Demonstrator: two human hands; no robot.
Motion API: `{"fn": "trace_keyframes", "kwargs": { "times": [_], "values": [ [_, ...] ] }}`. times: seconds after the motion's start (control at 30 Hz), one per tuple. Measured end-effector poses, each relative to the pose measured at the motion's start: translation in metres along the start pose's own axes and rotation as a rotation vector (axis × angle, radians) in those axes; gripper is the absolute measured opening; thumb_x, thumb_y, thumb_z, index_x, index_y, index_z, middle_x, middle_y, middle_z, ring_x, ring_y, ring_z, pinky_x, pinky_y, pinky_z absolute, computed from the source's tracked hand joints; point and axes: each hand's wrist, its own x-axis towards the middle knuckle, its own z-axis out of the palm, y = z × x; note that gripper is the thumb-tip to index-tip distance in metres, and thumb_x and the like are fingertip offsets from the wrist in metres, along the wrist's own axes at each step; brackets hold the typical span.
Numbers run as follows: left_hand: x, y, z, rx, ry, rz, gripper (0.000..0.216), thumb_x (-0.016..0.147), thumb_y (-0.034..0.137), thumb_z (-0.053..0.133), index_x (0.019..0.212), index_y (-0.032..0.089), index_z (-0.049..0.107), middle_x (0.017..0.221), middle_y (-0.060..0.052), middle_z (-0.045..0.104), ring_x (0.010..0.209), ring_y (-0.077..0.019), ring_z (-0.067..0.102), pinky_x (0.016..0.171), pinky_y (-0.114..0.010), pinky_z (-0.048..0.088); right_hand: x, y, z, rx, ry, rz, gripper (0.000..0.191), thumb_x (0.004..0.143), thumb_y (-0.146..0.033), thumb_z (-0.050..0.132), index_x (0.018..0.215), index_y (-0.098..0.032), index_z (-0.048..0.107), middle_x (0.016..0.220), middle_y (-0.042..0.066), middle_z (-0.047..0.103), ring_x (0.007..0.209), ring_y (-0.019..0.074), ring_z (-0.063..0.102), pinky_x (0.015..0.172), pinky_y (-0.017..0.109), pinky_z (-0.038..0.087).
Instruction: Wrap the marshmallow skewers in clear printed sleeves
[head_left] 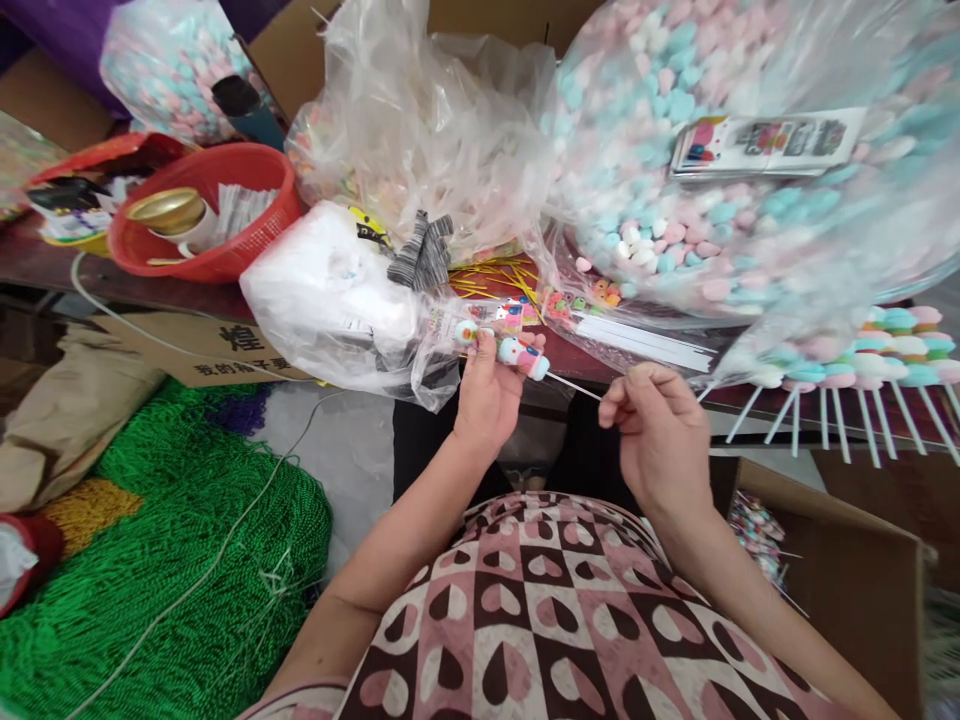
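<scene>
Far right of the red basket (217,215) lies the big clear bag (712,150), swollen with pink, blue and white pieces, a printed card pressed against its inside; its mouth sags toward me, I judge so the pieces stay within reach. Below the basket, on the floor, spreads the heap of green bead strands (150,560). Just right of the basket the crumpled clear bag (420,120) slumps, nearly spent by the look of it. Low and far right of the basket the cardboard box (855,570) stands open, a few small coloured pieces in its corner. Touching the basket's right side sits the white bag (330,290), contents hidden. The basket itself, on the desk (45,262), holds a gold-lidded can (169,212) and white packets. Far right of the basket, a row of loaded sticks (862,370) juts over the desk edge, heads on the desk.

Right of the basket and nearer me, my left hand (487,395) has its grip clamped on the painted piece (521,355), steadying it; my right hand (660,430) has its grip pinched together on the thin stick (574,385), which runs between both hands, level, I think for control.
</scene>
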Motion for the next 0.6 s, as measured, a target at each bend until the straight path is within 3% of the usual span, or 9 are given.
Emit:
{"fn": "trace_keyframes", "kwargs": {
  "times": [0.07,0.13,0.17,0.23,0.33,0.6],
  "values": [
    [0.003,0.005,0.001,-0.013,-0.021,0.006,0.030,0.091,0.049,0.056,0.091,0.019,0.061,0.082,-0.002,0.070,0.093,-0.0198,0.071,0.087,-0.035,0.054,-0.001,0.001,-0.008,-0.290,-0.016,-0.221,0.011,0.083,-0.032,0.068,0.093,-0.025,0.068,0.092,0.002,0.068,0.083,0.0162,0.063,0.078,0.031,0.052],
    [0.003,0.008,0.004,-0.031,-0.036,0.011,0.028,0.091,0.047,0.056,0.092,0.020,0.061,0.082,-0.002,0.070,0.091,-0.0197,0.071,0.087,-0.036,0.054,-0.004,0.006,-0.013,-0.515,-0.115,-0.316,0.020,0.083,-0.033,0.067,0.101,-0.026,0.072,0.107,0.005,0.070,0.101,0.0215,0.063,0.093,0.038,0.048],
    [0.003,0.009,0.005,-0.036,-0.039,0.009,0.027,0.092,0.046,0.056,0.092,0.020,0.060,0.082,-0.002,0.070,0.092,-0.0197,0.071,0.087,-0.036,0.054,-0.006,0.009,-0.014,-0.573,-0.174,-0.305,0.021,0.084,-0.033,0.066,0.102,-0.026,0.073,0.105,0.005,0.071,0.099,0.0222,0.064,0.091,0.038,0.049],
    [0.001,0.009,0.007,-0.026,-0.034,-0.003,0.025,0.091,0.046,0.057,0.092,0.020,0.060,0.082,-0.001,0.070,0.092,-0.0196,0.071,0.088,-0.036,0.054,-0.010,0.016,-0.015,-0.591,-0.253,-0.218,0.021,0.086,-0.034,0.064,0.102,-0.026,0.075,0.085,0.002,0.071,0.075,0.0187,0.065,0.073,0.034,0.052],
    [-0.003,0.007,0.007,-0.005,-0.047,-0.033,0.023,0.089,0.043,0.062,0.094,0.021,0.061,0.082,-0.001,0.070,0.092,-0.0188,0.071,0.089,-0.036,0.054,-0.015,0.022,-0.014,-0.559,-0.267,-0.135,0.021,0.088,-0.034,0.061,0.101,-0.027,0.076,0.059,-0.003,0.058,0.048,0.0125,0.050,0.051,0.027,0.044],
    [-0.015,-0.005,0.007,0.007,-0.073,-0.104,0.024,0.083,0.039,0.069,0.093,0.020,0.059,0.078,0.002,0.066,0.086,-0.0155,0.070,0.094,-0.039,0.053,-0.014,0.023,-0.010,-0.585,-0.183,-0.310,0.017,0.085,-0.027,0.063,0.093,-0.029,0.077,0.057,-0.002,0.059,0.053,0.0169,0.055,0.060,0.030,0.044]
  ]
}}
